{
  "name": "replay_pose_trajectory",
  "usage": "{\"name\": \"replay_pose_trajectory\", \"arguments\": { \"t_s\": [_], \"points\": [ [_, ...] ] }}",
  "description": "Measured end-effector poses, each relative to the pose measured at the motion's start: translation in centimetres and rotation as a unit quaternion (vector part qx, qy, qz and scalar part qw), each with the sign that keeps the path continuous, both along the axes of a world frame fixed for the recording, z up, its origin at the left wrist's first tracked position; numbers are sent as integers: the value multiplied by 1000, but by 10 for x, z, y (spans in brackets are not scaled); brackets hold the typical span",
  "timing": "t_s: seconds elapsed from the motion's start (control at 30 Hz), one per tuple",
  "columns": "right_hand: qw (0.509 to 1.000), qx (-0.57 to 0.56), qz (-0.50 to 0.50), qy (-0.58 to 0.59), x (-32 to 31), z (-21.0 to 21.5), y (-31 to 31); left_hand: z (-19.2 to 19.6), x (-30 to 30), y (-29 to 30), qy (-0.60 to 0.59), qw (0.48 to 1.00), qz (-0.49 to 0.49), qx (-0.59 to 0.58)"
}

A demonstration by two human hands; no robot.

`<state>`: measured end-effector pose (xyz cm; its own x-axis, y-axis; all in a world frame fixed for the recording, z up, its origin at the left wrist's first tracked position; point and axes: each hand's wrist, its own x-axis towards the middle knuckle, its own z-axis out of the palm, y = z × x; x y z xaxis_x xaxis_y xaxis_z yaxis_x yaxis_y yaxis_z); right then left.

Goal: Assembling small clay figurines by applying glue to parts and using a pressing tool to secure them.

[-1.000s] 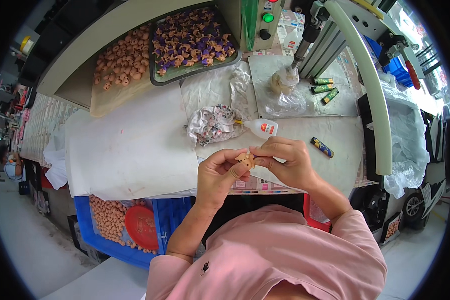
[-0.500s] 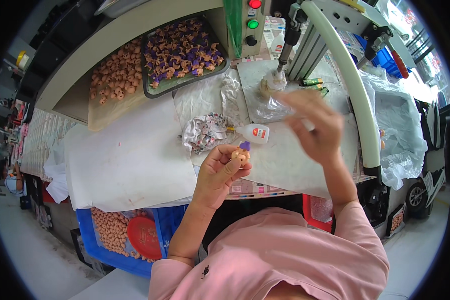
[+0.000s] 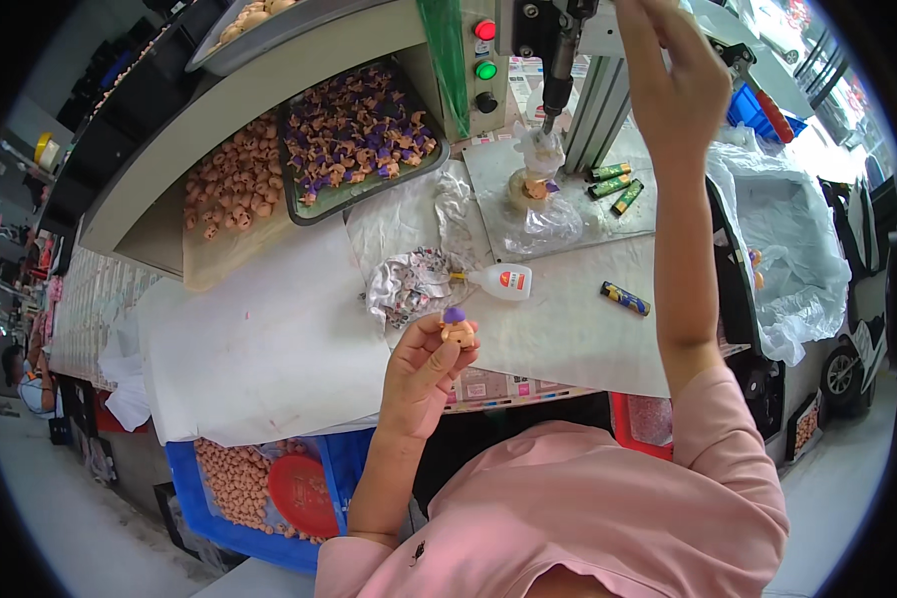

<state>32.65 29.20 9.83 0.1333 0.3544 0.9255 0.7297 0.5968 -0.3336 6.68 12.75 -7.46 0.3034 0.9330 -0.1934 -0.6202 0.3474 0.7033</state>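
Note:
A small peach toy head with a purple top (image 3: 455,325) is pinched between thumb and fingers of my left hand (image 3: 425,377), above the table's near edge. My right hand (image 3: 676,85) is raised at the top right, beside the press. Its fingertips run out of the picture, so whether they grip anything is hidden. Under the press's plastic-wrapped tip (image 3: 540,149) another peach and purple piece (image 3: 540,187) sits in a round holder on the metal plate (image 3: 608,221). A white squeeze bottle (image 3: 506,281) with a yellow nozzle lies beside a crumpled patterned cloth (image 3: 409,284).
A black tray (image 3: 297,204) of purple and peach parts stands at the back left, beside a heap of peach heads (image 3: 234,179). Small green tubes (image 3: 626,197) lie on the plate, a dark blue tube (image 3: 625,298) nearer. Below is a blue bin (image 3: 244,538) of peach pieces.
My right hand has swung up and away from the press holder to the top of the picture. The left hand has shifted slightly left and down, still holding the toy head.

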Motion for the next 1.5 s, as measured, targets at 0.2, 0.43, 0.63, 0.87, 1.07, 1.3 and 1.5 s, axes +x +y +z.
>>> {"name": "replay_pose_trajectory", "arguments": {
  "t_s": [0.2,0.43,0.63,0.87,1.07,1.3,1.5],
  "points": [
    [900,-421,-5,-111,24,-128,-48,-4,-10,8,15,999,49,6],
    [950,-269,90,-128,23,-167,-42,17,15,28,25,999,-11,23],
    [951,-176,-253,26,140,-110,-92,27,14,66,130,990,-10,48],
    [863,-205,-458,59,266,-138,-141,19,70,153,148,982,-101,55],
    [916,-197,-346,51,195,-117,-128,-22,121,182,327,927,-10,182],
    [974,-221,46,-11,75,-55,-103,-41,141,181,417,836,96,344],
    [987,102,-45,-116,22,13,-28,-37,153,175,456,789,122,393]
  ]
}}
